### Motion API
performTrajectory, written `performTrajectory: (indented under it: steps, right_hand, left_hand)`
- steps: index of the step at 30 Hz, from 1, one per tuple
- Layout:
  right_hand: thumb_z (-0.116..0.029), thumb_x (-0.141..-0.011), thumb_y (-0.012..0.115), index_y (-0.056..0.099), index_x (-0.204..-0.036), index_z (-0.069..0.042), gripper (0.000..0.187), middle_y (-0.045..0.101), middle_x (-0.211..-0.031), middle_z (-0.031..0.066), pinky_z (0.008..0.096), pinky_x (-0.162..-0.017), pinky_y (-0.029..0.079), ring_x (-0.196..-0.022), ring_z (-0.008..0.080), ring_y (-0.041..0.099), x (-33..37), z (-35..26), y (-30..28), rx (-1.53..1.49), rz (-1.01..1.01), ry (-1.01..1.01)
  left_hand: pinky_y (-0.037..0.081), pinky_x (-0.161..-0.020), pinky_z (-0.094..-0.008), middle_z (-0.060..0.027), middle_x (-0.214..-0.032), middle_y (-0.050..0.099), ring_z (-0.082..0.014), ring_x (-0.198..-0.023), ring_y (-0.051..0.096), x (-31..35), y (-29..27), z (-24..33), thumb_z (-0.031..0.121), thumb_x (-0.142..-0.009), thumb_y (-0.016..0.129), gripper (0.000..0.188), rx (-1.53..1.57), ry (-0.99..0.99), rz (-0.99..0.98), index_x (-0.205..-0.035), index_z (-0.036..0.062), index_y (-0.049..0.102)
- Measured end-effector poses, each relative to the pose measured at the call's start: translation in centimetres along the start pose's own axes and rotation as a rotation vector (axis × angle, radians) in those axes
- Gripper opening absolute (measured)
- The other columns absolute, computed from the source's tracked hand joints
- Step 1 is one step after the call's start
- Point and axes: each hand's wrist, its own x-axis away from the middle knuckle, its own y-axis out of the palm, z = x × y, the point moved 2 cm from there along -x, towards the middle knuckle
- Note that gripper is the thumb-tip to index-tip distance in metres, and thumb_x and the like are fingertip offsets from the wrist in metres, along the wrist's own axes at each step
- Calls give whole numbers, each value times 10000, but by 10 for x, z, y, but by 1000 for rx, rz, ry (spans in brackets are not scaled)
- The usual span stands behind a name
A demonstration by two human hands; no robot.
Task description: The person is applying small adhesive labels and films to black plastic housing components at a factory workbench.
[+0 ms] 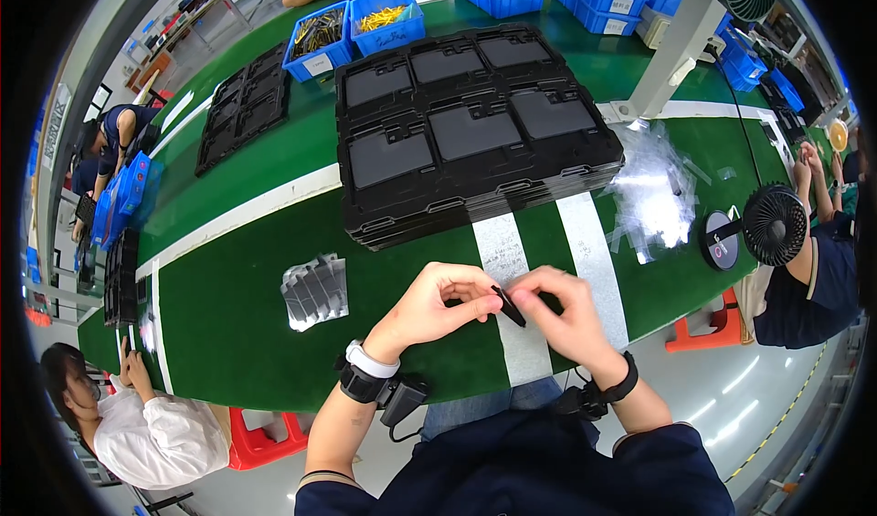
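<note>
A small, narrow black part (512,310) is held tilted over the near side of the green table. My left hand (440,306) pinches its upper end between thumb and fingers. The fingers of my right hand (568,313) are closed in a pinch at the part's right edge; the exact contact there is too small to make out. Beyond both hands stands a stack of black trays (475,173), its top tray holding several dark grey flat panels. Left of my hands lies a sheet of clear film with grey strips (315,291).
Loose clear films (653,187) are piled to the right, near a black fan (775,224) and a metal post (671,59). Blue bins (388,18) stand beyond the stack. Another black tray (242,105) lies far left. Co-workers sit on both sides, one in a white top (160,434).
</note>
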Motion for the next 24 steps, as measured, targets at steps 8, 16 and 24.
performTrajectory:
  steps: [8,16,24]
  right_hand:
    - [-84,-745,620,583,-946,-29,212,586,-933,136,340,-773,435,-873,286,551,-23,17,-117,818,354,81]
    - [-104,-693,672,549,-1084,-60,412,468,-1157,161,402,-891,393,-1072,348,443,-56,-53,-62,736,125,-326]
    - [-290,-735,655,591,-994,-27,374,450,-1173,225,464,-914,358,-1139,370,392,-144,-30,42,707,21,-529]
  left_hand:
    - [432,-511,-194,-31,-739,602,-43,-557,524,0,-6,2,55,-747,676,173,-583,28,185,-894,-7,610]
    - [355,-450,-220,-4,-714,538,-73,-482,400,1,-6,6,137,-615,775,207,-844,95,411,-769,63,657]
    - [343,-449,-248,-9,-652,515,-98,-484,406,1,-5,3,163,-619,773,187,-910,140,358,-736,63,667]
